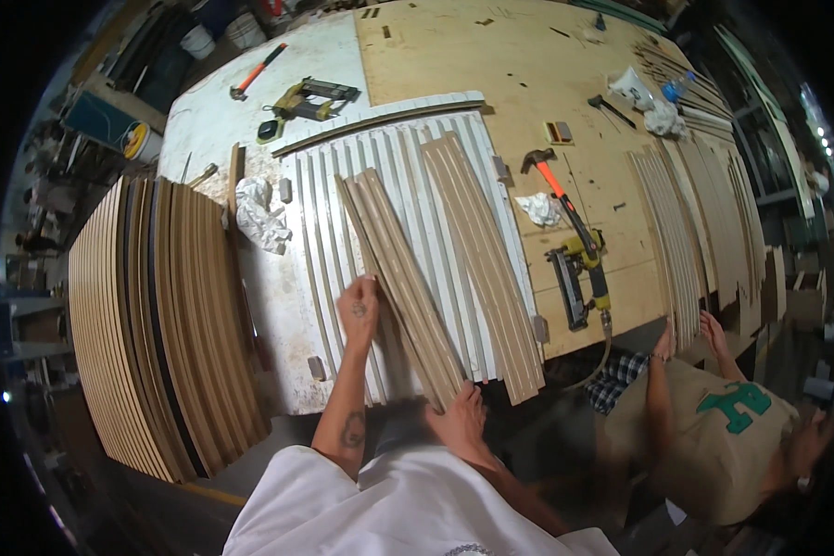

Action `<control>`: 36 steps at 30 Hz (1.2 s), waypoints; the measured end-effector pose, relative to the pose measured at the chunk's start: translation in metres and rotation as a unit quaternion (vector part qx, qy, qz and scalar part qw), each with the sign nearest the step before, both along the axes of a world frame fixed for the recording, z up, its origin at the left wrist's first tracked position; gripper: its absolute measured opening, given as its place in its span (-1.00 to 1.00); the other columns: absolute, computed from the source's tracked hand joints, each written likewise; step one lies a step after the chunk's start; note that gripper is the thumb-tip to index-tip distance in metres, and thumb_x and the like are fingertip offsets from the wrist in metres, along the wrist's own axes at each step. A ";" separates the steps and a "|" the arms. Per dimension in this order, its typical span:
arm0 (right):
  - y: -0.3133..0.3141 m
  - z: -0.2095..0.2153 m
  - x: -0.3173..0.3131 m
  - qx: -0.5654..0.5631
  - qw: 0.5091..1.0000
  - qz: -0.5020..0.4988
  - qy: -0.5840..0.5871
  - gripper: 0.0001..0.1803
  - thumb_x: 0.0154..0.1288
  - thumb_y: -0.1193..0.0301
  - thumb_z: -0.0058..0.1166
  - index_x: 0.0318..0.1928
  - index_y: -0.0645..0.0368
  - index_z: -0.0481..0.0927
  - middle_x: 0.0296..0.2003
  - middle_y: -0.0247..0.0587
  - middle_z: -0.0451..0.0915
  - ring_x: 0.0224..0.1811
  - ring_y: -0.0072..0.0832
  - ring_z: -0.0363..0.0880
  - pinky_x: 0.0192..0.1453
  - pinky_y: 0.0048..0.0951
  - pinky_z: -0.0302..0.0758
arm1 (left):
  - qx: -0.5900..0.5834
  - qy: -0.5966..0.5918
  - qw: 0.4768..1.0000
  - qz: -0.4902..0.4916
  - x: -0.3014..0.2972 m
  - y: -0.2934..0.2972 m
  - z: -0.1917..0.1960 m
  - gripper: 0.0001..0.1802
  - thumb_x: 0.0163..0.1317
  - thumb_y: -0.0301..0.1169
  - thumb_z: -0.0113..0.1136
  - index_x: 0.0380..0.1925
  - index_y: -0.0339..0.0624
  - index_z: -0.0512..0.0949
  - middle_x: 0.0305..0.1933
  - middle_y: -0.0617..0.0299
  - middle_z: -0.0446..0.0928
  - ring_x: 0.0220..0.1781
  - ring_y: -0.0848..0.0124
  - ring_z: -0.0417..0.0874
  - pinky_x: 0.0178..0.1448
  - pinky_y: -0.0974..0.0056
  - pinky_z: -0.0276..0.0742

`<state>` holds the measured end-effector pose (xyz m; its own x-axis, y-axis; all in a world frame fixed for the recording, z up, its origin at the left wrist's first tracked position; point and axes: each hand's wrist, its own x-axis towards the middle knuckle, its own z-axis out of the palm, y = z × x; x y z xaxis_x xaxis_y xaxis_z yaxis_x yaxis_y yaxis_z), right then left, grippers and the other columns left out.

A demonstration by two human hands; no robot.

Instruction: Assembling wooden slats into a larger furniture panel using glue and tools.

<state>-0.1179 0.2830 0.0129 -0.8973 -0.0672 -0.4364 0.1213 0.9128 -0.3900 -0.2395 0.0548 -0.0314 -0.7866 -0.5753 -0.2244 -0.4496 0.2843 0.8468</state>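
Brown slats [401, 278], lying at a slant across a white grooved panel [431, 232], far end leaning left, near end at the panel's near edge.

Right hand [459, 419]: closed around the near end. Left hand [359, 309]: fingers curled in narrow at the left long edge, about mid-length; can't tell if it grips or just touches. Wide spacing between hands probably gives control over the angle; a long, thin piece would swing if held at one end only.

Second slat group [489, 269] lies just right on the same panel, apart from the first, near end overhanging. Both groups: long, straight, ribbed, matt brown with pale streaks along the length. Panel: parallel raised white ribs, darker grooves.

Small grey blocks [540, 328] sit along the panel sides and a dark bar [380, 128] crosses the far end; my read is stops to keep it square.

Further out: nailer [574, 278] with hose and orange-handled hammer [558, 190] to the right, likely parked within reach. Crumpled white sheet [262, 215] on the left, then a tall stack of wood-toned ribbed panels [204, 315]. Co-worker [695, 435] at right, both hands at another ribbed panel [676, 250].
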 end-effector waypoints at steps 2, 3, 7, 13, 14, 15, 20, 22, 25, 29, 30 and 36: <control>0.006 -0.003 0.000 0.033 0.999 -0.009 0.021 -0.19 -0.10 0.07 0.38 0.03 0.32 0.30 -0.08 0.09 0.45 -0.04 -0.03 0.48 0.00 -0.06 0.45 | -0.147 0.053 0.988 -0.002 -0.012 0.003 0.009 -0.58 0.39 -0.17 0.00 -0.27 -0.36 0.63 -0.47 0.06 0.51 -0.42 0.29 0.48 -0.30 0.22 0.39; -0.004 -0.002 0.004 0.031 0.999 0.008 0.036 -0.18 -0.10 0.04 0.39 0.04 0.31 0.30 -0.08 0.08 0.46 -0.04 -0.05 0.49 -0.01 -0.06 0.45 | -0.209 0.093 0.973 0.012 0.000 -0.023 -0.002 -0.64 0.38 -0.23 0.02 -0.29 -0.33 0.64 -0.54 0.09 0.46 -0.50 0.34 0.40 -0.35 0.21 0.33; -0.004 -0.003 0.013 0.065 0.997 0.044 0.003 0.24 -0.05 -0.16 0.31 0.41 0.36 -0.04 -0.04 0.09 0.46 -0.02 -0.09 0.48 0.06 -0.02 0.33 | -0.128 0.148 0.978 0.068 0.018 -0.029 -0.008 -0.68 0.39 -0.32 -0.01 -0.12 -0.38 0.57 -0.32 0.07 0.56 -0.39 0.38 0.56 -0.28 0.23 0.50; 0.073 0.009 -0.016 -0.047 0.996 0.054 0.043 0.16 0.06 -0.14 0.23 0.43 0.33 -0.04 -0.20 0.19 0.58 -0.24 0.00 0.59 -0.04 0.01 0.41 | -0.053 0.109 0.988 0.092 0.048 -0.009 0.018 -0.54 0.47 -0.10 -0.09 -0.02 -0.30 0.54 -0.21 0.17 0.54 -0.29 0.48 0.49 -0.17 0.36 0.45; 0.094 0.028 -0.042 -0.098 0.994 0.037 0.011 0.07 0.10 -0.11 0.21 0.39 0.34 0.06 -0.33 0.15 0.61 -0.42 -0.07 0.61 -0.21 -0.09 0.49 | -0.048 0.098 0.989 0.098 0.052 -0.003 0.026 -0.54 0.47 -0.10 -0.10 -0.01 -0.30 0.53 -0.22 0.19 0.53 -0.30 0.49 0.47 -0.20 0.37 0.44; 0.112 0.040 -0.065 -0.040 0.998 0.041 0.020 -0.01 0.14 -0.04 0.19 0.36 0.38 0.10 -0.33 0.19 0.61 -0.39 -0.04 0.63 -0.27 -0.11 0.53 | -0.043 0.086 0.990 0.099 0.053 0.008 0.033 -0.55 0.48 -0.11 -0.11 -0.01 -0.30 0.53 -0.22 0.20 0.52 -0.30 0.51 0.46 -0.23 0.39 0.42; 0.198 0.078 -0.160 -0.154 0.985 -0.001 0.076 -0.31 0.24 0.05 0.12 0.17 0.34 0.30 -0.23 0.25 0.59 -0.21 0.12 0.60 -0.16 -0.04 0.55 | -0.032 0.118 0.990 0.070 0.057 0.051 0.049 -0.57 0.50 -0.16 -0.14 -0.02 -0.32 0.53 -0.31 0.25 0.51 -0.40 0.55 0.43 -0.34 0.40 0.39; 0.210 0.078 -0.170 -0.179 0.982 -0.004 0.068 -0.32 0.24 0.03 0.11 0.15 0.34 0.32 -0.23 0.22 0.60 -0.19 0.10 0.60 -0.14 -0.05 0.54 | -0.037 0.126 0.991 0.033 0.048 0.085 0.060 -0.55 0.50 -0.15 -0.15 -0.04 -0.33 0.54 -0.35 0.23 0.51 -0.43 0.54 0.46 -0.38 0.40 0.39; 0.210 0.080 -0.174 -0.183 0.982 0.048 -0.021 -0.37 0.26 0.05 0.09 0.12 0.30 0.34 -0.21 0.21 0.59 -0.17 0.08 0.60 -0.10 -0.06 0.54 | 0.036 0.133 0.990 0.027 0.037 0.127 0.063 -0.54 0.49 -0.12 -0.14 -0.09 -0.34 0.55 -0.35 0.22 0.52 -0.44 0.54 0.45 -0.39 0.41 0.38; 0.185 0.081 -0.149 -0.195 0.978 0.074 -0.024 -0.42 0.28 0.01 0.05 0.07 0.23 0.35 -0.20 0.22 0.60 -0.15 0.12 0.60 -0.08 -0.02 0.53 | 0.080 0.137 0.987 -0.037 0.039 0.155 0.058 -0.50 0.48 -0.07 -0.12 -0.10 -0.36 0.55 -0.36 0.19 0.56 -0.45 0.52 0.51 -0.38 0.42 0.40; 0.180 0.077 -0.141 -0.195 0.978 0.072 -0.019 -0.42 0.28 0.01 0.05 0.07 0.23 0.35 -0.20 0.22 0.60 -0.15 0.12 0.60 -0.08 -0.02 0.53 | 0.079 0.141 0.986 -0.040 0.039 0.156 0.055 -0.50 0.48 -0.07 -0.12 -0.10 -0.36 0.55 -0.36 0.19 0.56 -0.45 0.52 0.51 -0.38 0.42 0.40; 0.163 0.075 -0.102 -0.218 0.963 0.160 0.012 -0.42 0.29 -0.03 0.04 0.04 0.22 0.38 -0.25 0.21 0.61 -0.14 0.10 0.60 -0.08 -0.01 0.54 | 0.111 0.133 0.979 -0.107 0.040 0.156 0.065 -0.33 0.41 0.13 -0.14 -0.11 -0.34 0.59 -0.34 0.14 0.63 -0.42 0.46 0.60 -0.36 0.36 0.48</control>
